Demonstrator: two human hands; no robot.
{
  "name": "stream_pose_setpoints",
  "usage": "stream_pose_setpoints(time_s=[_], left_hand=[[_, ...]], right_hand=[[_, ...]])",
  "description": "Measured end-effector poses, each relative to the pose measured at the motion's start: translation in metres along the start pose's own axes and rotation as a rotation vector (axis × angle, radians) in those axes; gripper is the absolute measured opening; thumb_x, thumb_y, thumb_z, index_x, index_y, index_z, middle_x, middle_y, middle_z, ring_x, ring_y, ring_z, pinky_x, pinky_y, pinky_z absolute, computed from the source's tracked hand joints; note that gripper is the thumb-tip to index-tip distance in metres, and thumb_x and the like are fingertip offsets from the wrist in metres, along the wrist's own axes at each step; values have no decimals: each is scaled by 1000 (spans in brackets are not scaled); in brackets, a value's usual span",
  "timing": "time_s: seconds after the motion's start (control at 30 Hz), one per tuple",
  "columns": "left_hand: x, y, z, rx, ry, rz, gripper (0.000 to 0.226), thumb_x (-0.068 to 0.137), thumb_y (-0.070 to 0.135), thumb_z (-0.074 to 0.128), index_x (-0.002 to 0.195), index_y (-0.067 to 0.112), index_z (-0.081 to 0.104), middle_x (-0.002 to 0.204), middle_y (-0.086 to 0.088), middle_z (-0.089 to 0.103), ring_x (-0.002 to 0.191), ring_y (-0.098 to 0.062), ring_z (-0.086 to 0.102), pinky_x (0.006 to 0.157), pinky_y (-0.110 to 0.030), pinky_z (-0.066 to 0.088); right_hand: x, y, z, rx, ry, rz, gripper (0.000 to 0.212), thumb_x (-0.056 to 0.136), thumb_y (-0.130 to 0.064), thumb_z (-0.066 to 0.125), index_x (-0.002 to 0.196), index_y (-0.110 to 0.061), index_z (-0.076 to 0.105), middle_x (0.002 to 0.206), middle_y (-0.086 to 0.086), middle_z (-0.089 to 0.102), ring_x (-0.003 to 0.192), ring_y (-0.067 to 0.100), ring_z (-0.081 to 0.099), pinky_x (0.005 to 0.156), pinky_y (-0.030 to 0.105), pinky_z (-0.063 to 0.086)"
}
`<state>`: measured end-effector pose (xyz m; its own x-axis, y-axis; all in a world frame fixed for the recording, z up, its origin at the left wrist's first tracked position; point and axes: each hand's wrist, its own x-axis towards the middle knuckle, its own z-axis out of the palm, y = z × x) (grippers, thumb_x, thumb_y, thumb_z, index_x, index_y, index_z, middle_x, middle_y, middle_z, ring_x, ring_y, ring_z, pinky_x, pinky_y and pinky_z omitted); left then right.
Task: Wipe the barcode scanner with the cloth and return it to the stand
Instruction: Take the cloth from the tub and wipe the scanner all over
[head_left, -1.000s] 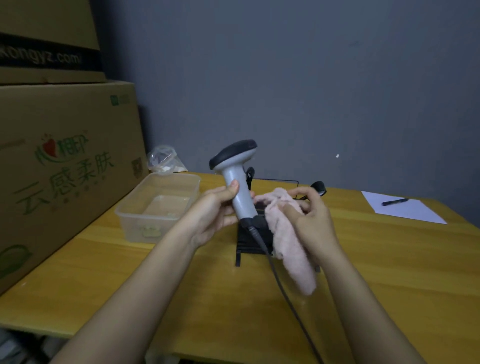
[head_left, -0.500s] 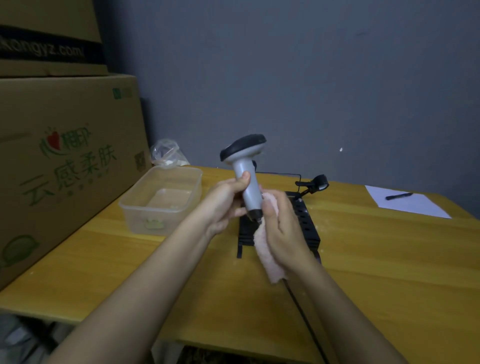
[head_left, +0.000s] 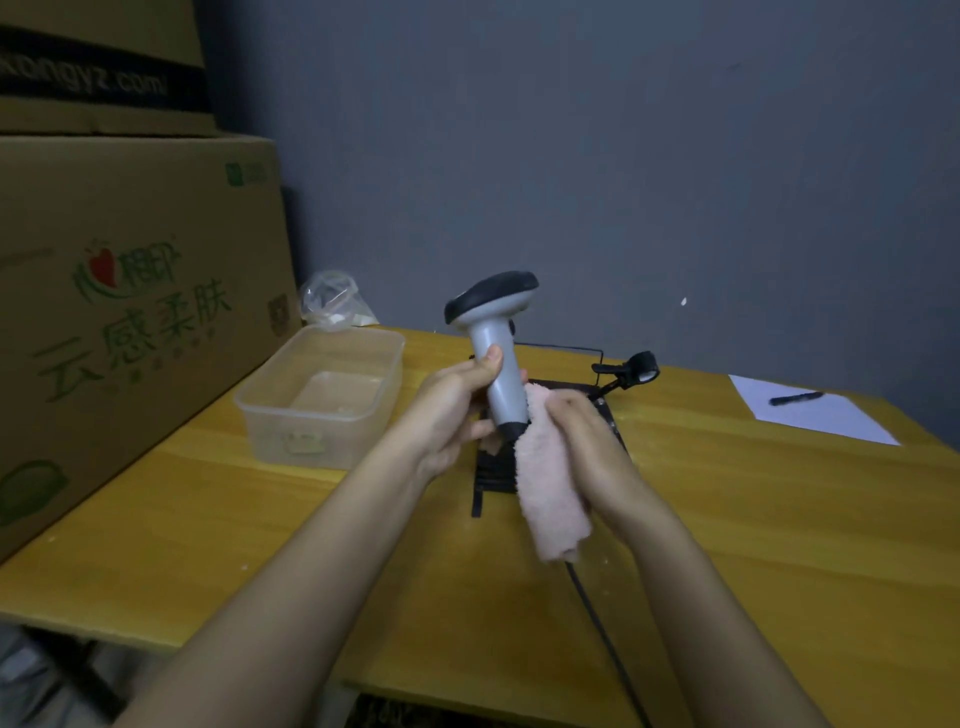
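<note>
The left hand (head_left: 457, 410) grips the handle of the barcode scanner (head_left: 496, 353), its thumb lying up along the grey handle and the other fingers curled around the far side, so the scanner stands almost upright in the air above the counter (head_left: 753, 519), with its dark head pointing to the right. The right hand (head_left: 587, 441) is just beside the left one and holds the pink cloth (head_left: 548, 483), with the fingers closed over the cloth and pressing its upper part against the lower end of the handle (the long end of the cloth hangs down below the hand). A black cable (head_left: 602, 639) comes out under the cloth and runs toward the near edge of the counter. Directly behind and under both hands lies the black stand (head_left: 608, 410), its flat base on the counter, and its thin arm with a ring-shaped holder rises behind the right hand. To the left of the left hand stands a clear plastic container (head_left: 322, 395), and behind this a crumpled plastic bag (head_left: 332, 301). Further left are big cardboard boxes (head_left: 130, 322). Far to the right of the right hand lies a white sheet of paper (head_left: 826, 421) with a black pen (head_left: 795, 398) on it.
</note>
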<state>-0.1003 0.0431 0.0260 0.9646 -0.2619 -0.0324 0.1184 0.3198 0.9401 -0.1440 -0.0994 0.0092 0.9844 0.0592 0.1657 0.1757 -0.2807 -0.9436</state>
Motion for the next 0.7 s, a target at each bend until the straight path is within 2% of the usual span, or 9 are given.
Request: stream_pose_setpoints(time_s=[0.07,0.13,0.17,0.23,0.3,0.37,0.47,0.6,0.7], left_hand=[[3,1,-4,-14,6,-5,44,93,33,51,123,0,54,91,-4,71,74,-16,68,77,-42,47],[5,2,-5,-1,7,-15,40,92,35,53,114,3,59,79,-3,72,77,-27,63,77,-41,40],[4,1,-4,16,1,-19,36,91,36,54,107,5,62,76,-3,71,80,-29,58,76,-39,37],[2,0,0,44,-9,-15,29,91,33,55,100,8,64,84,-4,70,83,-27,57,77,-38,41],[0,-1,3,71,-20,1,23,93,28,53,100,8,63,94,-5,69,86,-19,63,78,-33,51],[-1,-1,3,77,-21,0,22,94,26,52,103,8,62,97,-5,68,89,-14,64,78,-30,56],[-2,2,1,32,-21,1,34,93,27,53,118,4,57,101,-6,68,94,-13,64,72,-28,60],[-1,3,4,-21,-7,12,38,93,28,51,122,4,55,102,-7,68,94,-15,64,75,-30,59],[-1,4,7,-88,-13,-9,38,94,26,50,124,3,52,100,-8,67,91,-16,65,80,-34,57]], right_hand=[[-1,4,-13,189,-89,9,23,98,-26,43,114,-24,59,110,5,68,91,15,66,71,28,51],[-1,8,-15,106,-89,-54,27,92,-30,54,118,-28,59,107,-1,70,90,15,69,66,27,55],[1,11,-11,21,-21,-86,25,90,-31,58,115,-27,61,104,-1,69,90,17,69,66,29,55],[5,15,-5,-23,104,-80,13,90,-28,60,100,-22,64,95,5,69,86,24,68,66,34,54],[9,18,-6,23,120,-18,7,91,-24,58,93,-21,64,91,8,70,82,25,68,64,33,52],[13,21,-13,-29,150,8,9,93,-22,55,92,-25,63,95,5,69,82,18,65,65,28,50],[13,24,-17,6,312,-24,8,95,-26,51,98,-29,58,105,1,65,91,13,62,68,26,48],[3,22,4,27,132,-128,24,91,-33,55,114,-26,57,105,-1,66,89,12,66,69,23,54],[2,18,11,209,200,-91,19,89,-26,61,106,-18,64,93,-5,72,80,6,69,63,18,53]])
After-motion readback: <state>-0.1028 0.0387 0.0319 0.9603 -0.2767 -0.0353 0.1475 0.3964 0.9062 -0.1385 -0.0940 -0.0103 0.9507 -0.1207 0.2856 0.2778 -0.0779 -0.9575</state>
